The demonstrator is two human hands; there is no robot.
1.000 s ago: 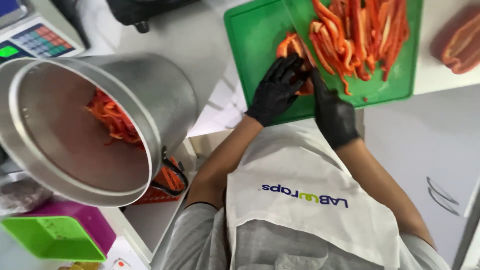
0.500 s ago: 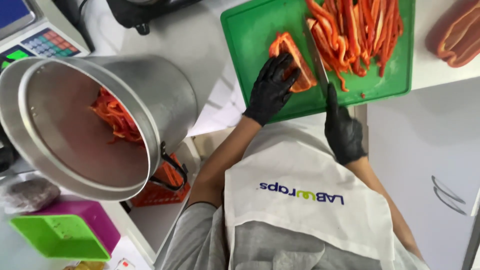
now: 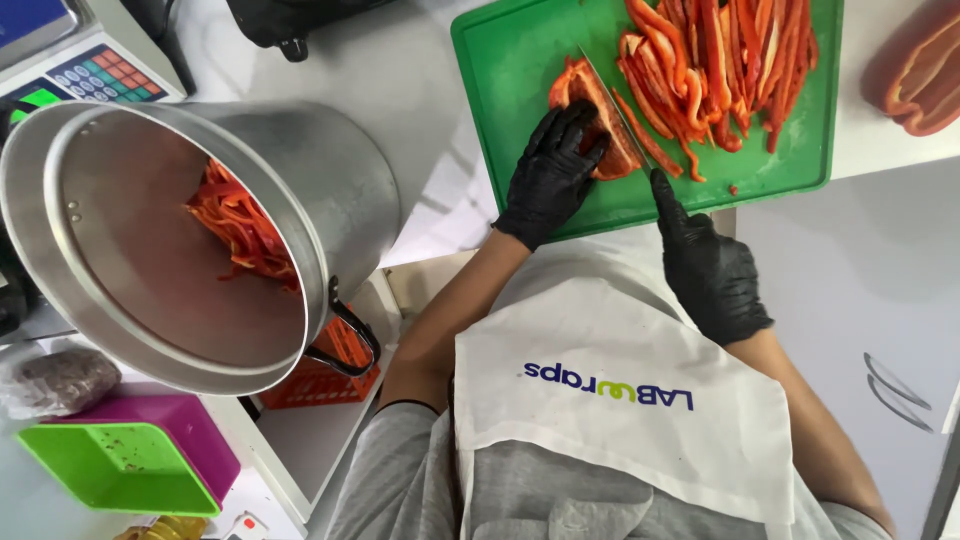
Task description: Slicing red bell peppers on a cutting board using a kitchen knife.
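Observation:
A green cutting board (image 3: 500,60) lies on the white counter ahead of me. My left hand (image 3: 550,175), in a black glove, presses down on a red pepper piece (image 3: 577,85) on the board. My right hand (image 3: 708,268), also gloved in black, grips a knife (image 3: 617,110) by the handle, index finger stretched toward the blade. The blade rests across the pepper piece, just right of my left fingers. A pile of cut red pepper strips (image 3: 720,70) covers the board's right half.
A large metal pot (image 3: 330,190), tilted toward me at the left, holds pepper strips (image 3: 235,220). Behind it is a scale (image 3: 80,70). Pepper halves (image 3: 925,85) lie right of the board. A green tray (image 3: 110,465), a purple box (image 3: 190,435) and an orange crate (image 3: 330,370) sit lower left.
My right hand drew back toward my body, pulling the knife along the pepper piece. My left hand stayed on the pepper. The view shifted slightly.

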